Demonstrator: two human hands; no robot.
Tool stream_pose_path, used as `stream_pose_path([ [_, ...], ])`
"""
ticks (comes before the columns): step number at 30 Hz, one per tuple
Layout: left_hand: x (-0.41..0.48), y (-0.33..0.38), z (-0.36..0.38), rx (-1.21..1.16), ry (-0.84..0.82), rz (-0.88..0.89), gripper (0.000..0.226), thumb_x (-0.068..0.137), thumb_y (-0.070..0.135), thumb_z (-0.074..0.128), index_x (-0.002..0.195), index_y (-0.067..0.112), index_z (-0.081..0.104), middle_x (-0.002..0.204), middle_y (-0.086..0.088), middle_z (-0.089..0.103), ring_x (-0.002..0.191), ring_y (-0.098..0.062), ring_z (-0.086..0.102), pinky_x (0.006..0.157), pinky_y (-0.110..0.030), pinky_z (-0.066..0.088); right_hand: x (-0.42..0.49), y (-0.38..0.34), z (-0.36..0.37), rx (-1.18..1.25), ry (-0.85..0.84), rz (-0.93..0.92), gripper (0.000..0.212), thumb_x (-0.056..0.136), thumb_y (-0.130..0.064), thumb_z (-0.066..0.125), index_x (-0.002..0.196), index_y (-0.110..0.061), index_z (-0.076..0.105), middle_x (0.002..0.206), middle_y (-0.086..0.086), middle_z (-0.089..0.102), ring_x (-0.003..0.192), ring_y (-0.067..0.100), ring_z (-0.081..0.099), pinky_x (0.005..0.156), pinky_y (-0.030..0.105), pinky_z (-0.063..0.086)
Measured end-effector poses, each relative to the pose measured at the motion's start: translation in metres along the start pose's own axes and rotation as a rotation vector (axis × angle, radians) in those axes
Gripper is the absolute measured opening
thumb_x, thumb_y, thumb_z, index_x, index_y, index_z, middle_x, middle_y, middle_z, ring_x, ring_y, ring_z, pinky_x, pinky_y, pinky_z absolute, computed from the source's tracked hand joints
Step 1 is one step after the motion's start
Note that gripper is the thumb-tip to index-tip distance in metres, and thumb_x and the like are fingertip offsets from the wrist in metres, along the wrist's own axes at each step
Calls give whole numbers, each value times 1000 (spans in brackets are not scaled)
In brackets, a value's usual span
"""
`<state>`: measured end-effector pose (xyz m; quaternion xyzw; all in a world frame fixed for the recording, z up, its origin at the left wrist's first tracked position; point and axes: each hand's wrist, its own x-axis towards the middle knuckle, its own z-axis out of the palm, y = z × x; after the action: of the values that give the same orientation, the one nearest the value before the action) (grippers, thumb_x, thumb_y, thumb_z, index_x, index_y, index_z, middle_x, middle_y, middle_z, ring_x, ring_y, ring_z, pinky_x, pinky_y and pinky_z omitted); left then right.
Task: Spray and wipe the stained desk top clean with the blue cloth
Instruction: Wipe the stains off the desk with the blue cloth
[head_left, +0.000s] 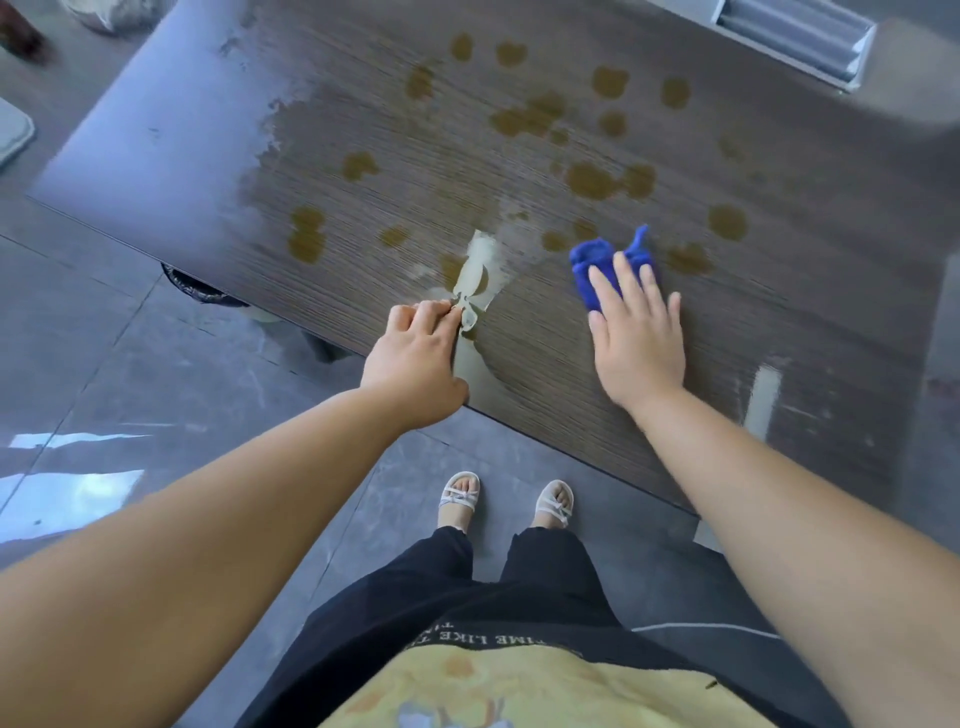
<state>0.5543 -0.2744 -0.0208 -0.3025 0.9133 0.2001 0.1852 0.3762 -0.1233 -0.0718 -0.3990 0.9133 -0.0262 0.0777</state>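
Pressing blue cloth (592, 265), right hand (639, 343) lies flat, left hand (415, 358) grips spray bottle (470, 283); shirt (498, 638) reads "TIME LIKE".

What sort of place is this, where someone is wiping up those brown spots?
Most likely an office or workroom: a dark wood-grain desk top with what looks like a metal cable slot set into its far edge, a lined bin beneath it, and a grey tiled floor.

We had our left hand (415, 353) at the near edge of the surface (363, 104); to its right our right hand (636, 332) lay on the cloth (597, 265), stains (524, 117) spread behind.
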Motion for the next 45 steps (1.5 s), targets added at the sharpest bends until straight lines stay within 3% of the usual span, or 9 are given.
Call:
stream_pose_path([
  [8,5,-10,-12,-216,34,-26,66,87,21,53,147,22,26,148,-1,31,134,-25,25,108,-35,28,-31,-60,10,-42,-31,-391,50,93,-33,30,139,-21,46,148,6,40,133,35,39,103,59,32],
  [14,0,-33,-13,-203,145,-69,56,89,17,47,143,26,35,145,2,38,134,-24,25,109,-37,27,3,-33,4,6,-23,-198,48,99,-31,28,147,-23,31,157,4,21,143,33,19,112,56,16],
  [23,0,-44,-7,-234,193,-155,53,89,18,46,141,20,38,146,1,36,131,-26,27,110,-30,22,11,-99,12,-39,-66,-615,47,95,-33,32,140,-27,44,151,3,35,137,32,35,107,59,25],
  [26,0,-46,-10,-242,156,-166,56,90,18,45,145,20,31,149,2,31,132,-25,25,110,-29,20,63,-87,2,-41,-103,-402,47,101,-31,31,148,-30,28,158,-2,15,145,27,15,112,55,10],
  [29,-2,-45,-9,-244,123,-171,59,91,21,44,147,21,25,150,2,27,134,-25,20,111,-32,20,58,-65,0,5,-23,-218,47,101,-30,33,147,-25,30,158,0,17,144,29,16,112,56,12],
  [34,1,-39,-1,-215,153,-198,60,88,24,47,145,20,30,149,1,27,134,-27,20,111,-32,20,-20,-85,16,-10,-4,-453,50,93,-33,31,139,-21,46,150,8,37,135,37,36,104,60,29],
  [38,2,-35,-3,-211,152,-215,58,89,24,46,144,19,31,148,0,28,133,-27,20,111,-31,19,22,-93,10,-46,-27,-614,48,91,-33,34,136,-25,50,146,5,43,131,35,43,102,61,31],
  [42,1,-30,-10,-296,120,-253,56,91,24,43,145,20,30,149,-1,27,136,-25,16,112,-35,20,60,-58,-1,-28,-62,-246,47,101,-33,31,148,-28,28,158,0,18,144,28,17,113,54,12],
  [45,4,-21,-18,-357,76,-285,55,92,25,43,145,21,29,148,-2,25,138,-26,12,112,-38,19,25,-49,3,-13,28,-96,48,100,-31,33,147,-22,31,157,6,22,143,32,20,111,55,17],
])
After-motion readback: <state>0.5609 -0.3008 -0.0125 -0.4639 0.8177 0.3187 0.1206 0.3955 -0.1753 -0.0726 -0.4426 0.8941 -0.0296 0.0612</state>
